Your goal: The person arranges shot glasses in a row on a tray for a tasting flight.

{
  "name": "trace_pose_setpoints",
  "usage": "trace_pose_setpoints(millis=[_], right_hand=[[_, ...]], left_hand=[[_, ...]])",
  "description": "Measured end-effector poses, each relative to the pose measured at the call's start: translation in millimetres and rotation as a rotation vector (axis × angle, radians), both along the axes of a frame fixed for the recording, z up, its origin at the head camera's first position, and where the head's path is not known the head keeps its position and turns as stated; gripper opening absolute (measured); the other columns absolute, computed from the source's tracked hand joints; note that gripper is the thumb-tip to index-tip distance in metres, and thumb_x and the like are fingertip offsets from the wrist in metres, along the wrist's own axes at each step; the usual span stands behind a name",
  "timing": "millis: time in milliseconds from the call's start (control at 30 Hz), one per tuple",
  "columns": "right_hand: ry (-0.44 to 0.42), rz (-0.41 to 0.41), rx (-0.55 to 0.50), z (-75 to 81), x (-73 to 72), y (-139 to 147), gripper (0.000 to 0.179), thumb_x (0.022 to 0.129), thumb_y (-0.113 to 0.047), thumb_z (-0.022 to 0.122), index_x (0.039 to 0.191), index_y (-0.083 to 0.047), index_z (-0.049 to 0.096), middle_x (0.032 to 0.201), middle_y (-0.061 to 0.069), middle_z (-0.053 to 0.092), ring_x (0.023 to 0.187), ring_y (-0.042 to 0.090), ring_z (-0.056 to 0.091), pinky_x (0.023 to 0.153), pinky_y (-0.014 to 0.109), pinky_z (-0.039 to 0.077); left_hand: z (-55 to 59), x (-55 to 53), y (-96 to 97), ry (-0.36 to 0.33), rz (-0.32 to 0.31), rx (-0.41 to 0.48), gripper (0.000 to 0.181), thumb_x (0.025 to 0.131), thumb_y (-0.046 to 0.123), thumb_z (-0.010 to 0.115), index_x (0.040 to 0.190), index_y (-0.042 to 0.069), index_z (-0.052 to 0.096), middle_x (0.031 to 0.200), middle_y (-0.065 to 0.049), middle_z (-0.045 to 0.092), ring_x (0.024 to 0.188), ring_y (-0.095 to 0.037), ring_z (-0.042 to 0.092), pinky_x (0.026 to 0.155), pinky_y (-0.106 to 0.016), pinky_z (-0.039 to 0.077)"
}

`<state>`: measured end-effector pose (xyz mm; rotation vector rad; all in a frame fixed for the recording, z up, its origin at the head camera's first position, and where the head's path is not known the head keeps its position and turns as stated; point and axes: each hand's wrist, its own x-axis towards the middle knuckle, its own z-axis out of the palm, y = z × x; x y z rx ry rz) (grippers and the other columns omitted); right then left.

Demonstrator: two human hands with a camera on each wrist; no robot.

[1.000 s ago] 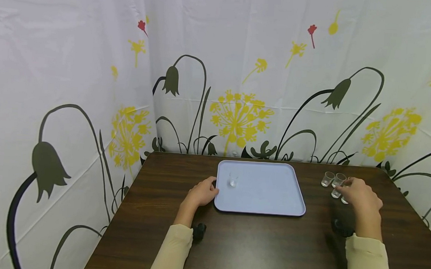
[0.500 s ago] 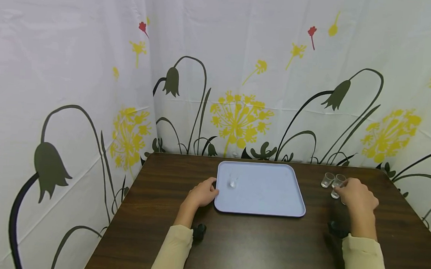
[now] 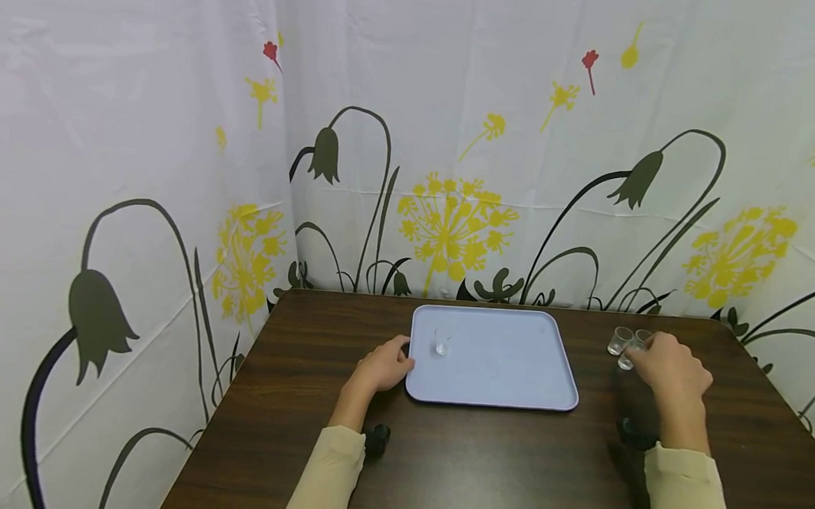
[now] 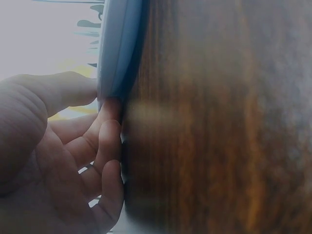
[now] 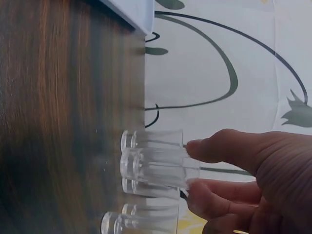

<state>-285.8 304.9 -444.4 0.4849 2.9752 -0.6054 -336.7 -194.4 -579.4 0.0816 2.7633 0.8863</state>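
A pale blue-grey rectangular tray (image 3: 505, 363) lies on the table with one small clear shot glass (image 3: 441, 344) upright near its left end. My left hand (image 3: 382, 363) grips the tray's left rim; the left wrist view has the thumb over the rim (image 4: 114, 44) and fingertips under it. At the far right, my right hand (image 3: 674, 370) pinches the top of a clear shot glass (image 5: 161, 165) between thumb and fingers. Other shot glasses stand close around it, among them one at the back left (image 3: 620, 340) and another (image 3: 644, 338) behind the fingers.
Two more shot glasses (image 5: 141, 225) show at the bottom of the right wrist view, partly cut off. The dark wood table (image 3: 493, 466) ends at the back against a flower-patterned white curtain (image 3: 458, 73).
My right hand has moved slightly left, and the front shot glass at its fingertips has shifted left with it. The left hand and tray stay in place.
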Motion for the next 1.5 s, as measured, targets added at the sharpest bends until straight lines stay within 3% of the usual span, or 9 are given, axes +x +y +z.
trace_pose_setpoints(millis=[300,567,733,833,1067,1333,1500], right_hand=[[0.046,0.008,-0.01,0.5,-1.2,-10.0,0.06,0.103,-0.042,0.06,0.14,0.006,0.058,0.125,0.035,0.067,0.097,0.051,0.065,0.078,0.065,0.046],[0.081,0.059,-0.013,5.2,-2.6,-17.6,0.062,0.102,-0.041,0.059,0.144,0.004,0.056,0.131,0.036,0.065,0.097,0.052,0.067,0.074,0.061,0.047],[0.104,0.108,-0.036,12.0,-6.8,-27.0,0.063,0.101,-0.043,0.06,0.145,0.002,0.057,0.125,0.034,0.068,0.091,0.046,0.068,0.068,0.055,0.049],[0.11,0.124,-0.032,12.7,-8.8,-32.8,0.062,0.1,-0.042,0.06,0.145,0.001,0.058,0.123,0.032,0.07,0.093,0.045,0.068,0.071,0.057,0.049],[0.144,0.18,0.007,5.2,-12.2,-47.8,0.056,0.1,-0.04,0.061,0.141,-0.002,0.062,0.127,0.029,0.072,0.105,0.05,0.069,0.074,0.063,0.049],[0.205,0.239,0.045,0.7,-17.5,-69.3,0.052,0.096,-0.037,0.063,0.136,-0.005,0.066,0.121,0.025,0.075,0.099,0.045,0.071,0.068,0.06,0.051],[0.203,0.25,0.051,0.8,-20.4,-83.6,0.05,0.097,-0.036,0.064,0.136,-0.004,0.066,0.122,0.025,0.075,0.099,0.044,0.072,0.068,0.06,0.052]], left_hand=[[2.0,-1.5,1.7,0.004,-0.006,-0.001,0.062,0.104,0.044,0.062,0.161,0.023,0.049,0.095,0.008,0.068,0.079,-0.017,0.063,0.092,-0.054,0.046],[2.0,4.1,2.7,0.009,0.01,-0.004,0.06,0.104,0.042,0.063,0.159,0.023,0.05,0.095,0.008,0.068,0.08,-0.017,0.063,0.09,-0.052,0.047],[4.3,5.6,2.9,0.023,0.015,-0.006,0.06,0.104,0.041,0.063,0.159,0.021,0.051,0.094,0.008,0.068,0.079,-0.017,0.063,0.091,-0.055,0.047],[4.3,5.1,3.2,0.026,0.013,-0.009,0.059,0.104,0.041,0.063,0.159,0.021,0.051,0.094,0.008,0.068,0.078,-0.017,0.063,0.088,-0.053,0.047],[3.7,5.0,5.0,0.007,0.018,-0.035,0.06,0.104,0.042,0.062,0.16,0.022,0.05,0.095,0.008,0.067,0.077,-0.017,0.063,0.084,-0.049,0.045],[10.0,9.6,7.8,0.025,0.021,-0.058,0.059,0.104,0.042,0.062,0.159,0.023,0.051,0.09,0.009,0.067,0.074,-0.017,0.062,0.081,-0.046,0.044],[12.2,9.2,9.3,-0.003,0.023,-0.052,0.06,0.104,0.043,0.062,0.16,0.025,0.049,0.091,0.008,0.067,0.074,-0.017,0.062,0.082,-0.047,0.044]])
